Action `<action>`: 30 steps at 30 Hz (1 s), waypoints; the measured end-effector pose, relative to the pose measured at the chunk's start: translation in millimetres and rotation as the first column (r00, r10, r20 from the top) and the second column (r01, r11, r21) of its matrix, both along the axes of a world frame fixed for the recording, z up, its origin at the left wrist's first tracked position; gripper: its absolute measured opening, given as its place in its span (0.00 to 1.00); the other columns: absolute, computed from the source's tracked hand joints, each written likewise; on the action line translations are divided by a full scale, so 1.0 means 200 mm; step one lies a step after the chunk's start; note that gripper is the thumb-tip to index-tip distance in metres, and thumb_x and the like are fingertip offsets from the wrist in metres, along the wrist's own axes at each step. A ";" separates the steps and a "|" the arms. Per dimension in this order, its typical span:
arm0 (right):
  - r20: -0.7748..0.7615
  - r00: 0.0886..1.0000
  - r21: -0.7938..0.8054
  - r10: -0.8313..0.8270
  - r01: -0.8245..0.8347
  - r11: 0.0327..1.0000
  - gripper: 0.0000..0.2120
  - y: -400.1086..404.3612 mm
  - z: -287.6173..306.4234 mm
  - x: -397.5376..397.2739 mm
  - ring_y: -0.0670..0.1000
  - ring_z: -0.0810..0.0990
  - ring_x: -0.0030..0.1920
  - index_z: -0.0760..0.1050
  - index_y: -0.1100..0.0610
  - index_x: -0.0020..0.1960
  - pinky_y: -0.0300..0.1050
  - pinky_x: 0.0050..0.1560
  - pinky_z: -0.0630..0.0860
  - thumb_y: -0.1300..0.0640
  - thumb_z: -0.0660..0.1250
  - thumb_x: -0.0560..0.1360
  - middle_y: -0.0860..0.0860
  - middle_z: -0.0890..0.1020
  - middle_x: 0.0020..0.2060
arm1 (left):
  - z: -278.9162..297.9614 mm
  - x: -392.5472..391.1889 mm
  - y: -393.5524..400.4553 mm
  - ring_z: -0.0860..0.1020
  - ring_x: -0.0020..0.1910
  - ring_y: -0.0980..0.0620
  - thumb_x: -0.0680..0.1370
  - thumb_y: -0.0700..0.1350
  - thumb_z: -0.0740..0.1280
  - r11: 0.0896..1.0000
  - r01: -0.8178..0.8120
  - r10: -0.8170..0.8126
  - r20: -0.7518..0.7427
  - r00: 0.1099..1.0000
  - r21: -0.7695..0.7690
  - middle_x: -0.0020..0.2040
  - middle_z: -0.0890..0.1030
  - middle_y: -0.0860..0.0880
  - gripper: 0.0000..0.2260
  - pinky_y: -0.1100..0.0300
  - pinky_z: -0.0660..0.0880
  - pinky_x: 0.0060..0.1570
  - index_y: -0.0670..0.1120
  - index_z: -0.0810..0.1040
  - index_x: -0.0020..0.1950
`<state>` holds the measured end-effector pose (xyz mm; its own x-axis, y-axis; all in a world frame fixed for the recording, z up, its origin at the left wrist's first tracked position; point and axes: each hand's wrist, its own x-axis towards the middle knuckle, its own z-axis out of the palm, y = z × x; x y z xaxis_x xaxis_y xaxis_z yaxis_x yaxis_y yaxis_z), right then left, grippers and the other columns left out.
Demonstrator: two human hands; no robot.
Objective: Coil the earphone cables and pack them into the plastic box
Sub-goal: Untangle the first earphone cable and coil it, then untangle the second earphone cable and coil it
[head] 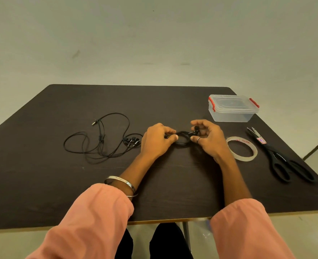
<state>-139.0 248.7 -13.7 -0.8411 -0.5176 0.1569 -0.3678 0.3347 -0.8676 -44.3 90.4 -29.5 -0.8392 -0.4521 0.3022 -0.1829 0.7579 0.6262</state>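
Both hands meet over the middle of the dark wood-grain tabletop (42,184), and between them sits a small black coiled earphone cable (182,140). The left hand (157,141) pinches the left side of the coil, thumb against curled fingers. The right hand (208,139) grips the right side, its fingers closed around the earbuds (196,129), which poke up just above the thumb; a ring (198,139) shows on one finger. The coil hangs between the two hands, close over the tabletop; whether it touches the surface cannot be told.

To the left of the left hand, well apart from the coil, a second black earphone set (102,139) lies loose and uncoiled on the tabletop in wide, tangled loops. Its plug (93,123) points away at the far left, and its earbuds rest near the left hand's knuckles.

Beyond the right hand, farther from the person, stands a clear plastic box (232,109) with its lid on and red clips at both ends. Just to the right of the right hand lies a roll of clear tape (241,148), flat on the tabletop. Farther right again, black-handled scissors (283,157) lie with the blades pointing away from the person.

A silver bangle (121,185) circles the left wrist, and pink sleeves (91,221) cover both forearms near the tabletop's near edge.
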 end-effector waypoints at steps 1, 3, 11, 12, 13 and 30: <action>-0.020 0.999 -0.023 -0.031 0.031 0.999 0.21 0.01 0.00 0.00 0.46 0.81 0.49 0.76 0.50 0.57 0.41 0.55 0.78 0.69 0.72 0.70 0.48 0.81 0.50 | 0.00 0.00 0.00 0.77 0.49 0.55 0.75 0.53 0.69 1.000 -0.005 0.005 0.007 1.000 0.001 0.52 0.79 0.53 0.11 0.60 0.72 0.43 0.53 0.82 0.56; -0.082 0.993 -0.064 -0.084 0.079 0.995 0.19 0.01 0.01 0.00 0.44 0.80 0.47 0.77 0.50 0.54 0.39 0.54 0.78 0.71 0.70 0.71 0.47 0.81 0.49 | 0.01 0.00 0.00 0.77 0.50 0.55 0.75 0.53 0.69 1.000 -0.009 0.009 0.010 1.000 -0.002 0.52 0.80 0.53 0.12 0.60 0.71 0.43 0.52 0.82 0.56; -0.067 0.998 0.093 -0.014 0.021 0.995 0.20 0.02 0.00 -0.02 0.47 0.77 0.53 0.75 0.49 0.46 0.33 0.46 0.72 0.75 0.65 0.71 0.49 0.78 0.53 | 0.01 0.01 0.01 0.75 0.46 0.59 0.75 0.53 0.69 0.999 -0.023 0.023 -0.025 0.999 0.022 0.46 0.78 0.55 0.11 0.64 0.67 0.41 0.51 0.83 0.55; -0.055 0.998 0.082 0.025 -0.020 0.996 0.20 0.03 0.00 -0.01 0.47 0.77 0.54 0.74 0.49 0.45 0.33 0.48 0.73 0.75 0.65 0.71 0.48 0.78 0.53 | 0.01 0.01 0.01 0.74 0.44 0.59 0.75 0.54 0.69 0.999 -0.021 0.021 -0.033 0.999 0.025 0.45 0.77 0.55 0.11 0.64 0.67 0.41 0.52 0.83 0.55; -0.038 0.997 0.071 0.068 -0.065 0.995 0.20 0.04 0.00 -0.01 0.46 0.76 0.56 0.74 0.50 0.45 0.35 0.52 0.74 0.76 0.65 0.70 0.48 0.78 0.55 | 0.00 0.01 0.01 0.73 0.43 0.60 0.76 0.54 0.68 1.000 -0.018 0.019 -0.042 0.999 0.024 0.45 0.76 0.56 0.12 0.64 0.66 0.40 0.52 0.83 0.55; -0.099 0.990 -0.197 -0.102 0.081 0.977 0.02 -0.01 0.01 0.02 0.43 0.78 0.48 0.74 0.54 0.47 0.41 0.51 0.74 0.57 0.67 0.76 0.42 0.79 0.44 | 0.01 0.04 0.00 0.77 0.42 0.56 0.77 0.49 0.67 0.993 0.001 0.035 -0.315 0.949 0.116 0.42 0.80 0.52 0.07 0.60 0.74 0.44 0.49 0.84 0.49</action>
<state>-135.9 246.6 -11.7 -0.8560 -0.3907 0.3384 -0.4386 0.2026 -0.8755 -36.6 90.4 -28.2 -0.7011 -0.5121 0.4963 0.0259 0.6772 0.7354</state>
